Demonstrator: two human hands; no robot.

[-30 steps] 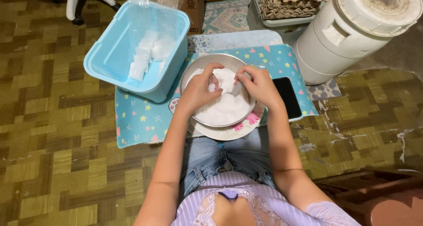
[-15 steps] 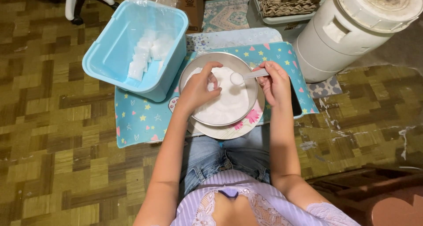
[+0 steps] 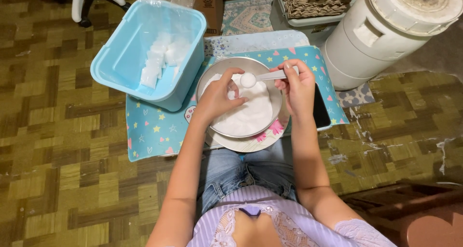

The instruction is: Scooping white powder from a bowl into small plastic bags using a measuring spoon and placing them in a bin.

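Observation:
A round metal bowl (image 3: 275, 85) full of white powder rests on a flowered plate (image 3: 251, 143) on my lap. My right hand (image 3: 298, 90) grips the handle of a white spoon (image 3: 263, 77) heaped with powder, held level over the bowl. My left hand (image 3: 219, 96) hovers over the powder with its fingers pinching what looks like a small clear bag just under the spoon's tip.
A light blue plastic tub (image 3: 140, 54) with several small filled clear bags stands to the left on a star-patterned mat (image 3: 149, 131). A dark phone (image 3: 320, 113) lies right of the bowl. A white drum-shaped appliance (image 3: 386, 30) and a basket (image 3: 308, 3) stand behind.
Both hands were down on the powder a second ago. My right hand has since lifted the loaded spoon over the bowl and my left hand has come up beneath its tip.

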